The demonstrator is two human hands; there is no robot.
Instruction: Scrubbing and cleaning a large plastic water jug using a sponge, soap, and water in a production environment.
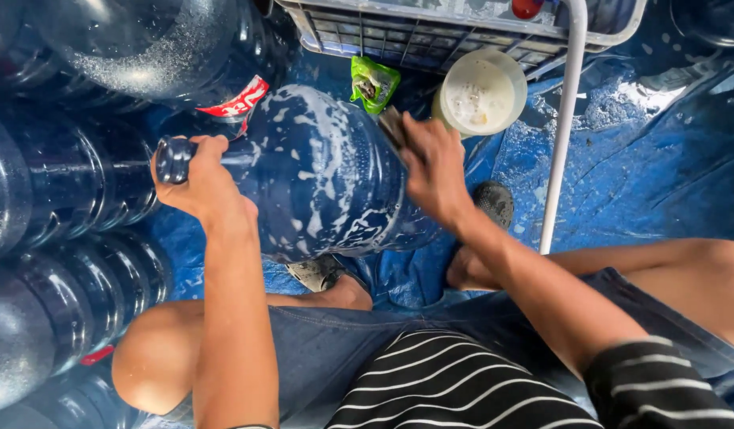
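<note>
- Head view, looking down past striped shirt and denim shorts: a large dark-blue translucent plastic water jug (323,175) lies on its side at centre frame, streaked with white suds.
- Left hand (198,181), left of centre, has its fingers wrapped tight around the jug's neck just behind the mouth, steadying it.
- Right hand (432,163), right of centre, presses a dark scrubbing pad (392,125) against the jug's wall near its base; fingers curled over the pad, gripping it flat to the surface.
- More dark-blue jugs (57,302) crowd the left edge, lying close together.
- Upper centre: a pale round plastic tub of soapy water (480,95), with a small green sachet (373,81) just left of it; a grey plastic crate (462,32) sits above both.
- Wet blue tarpaulin (637,175) covers the ground; a white pipe (565,119) crosses it upright in frame.
- Judgement: scrubbing goes best with the neck held firm, the pad flat, and the jug rolled so every face gets suds.
</note>
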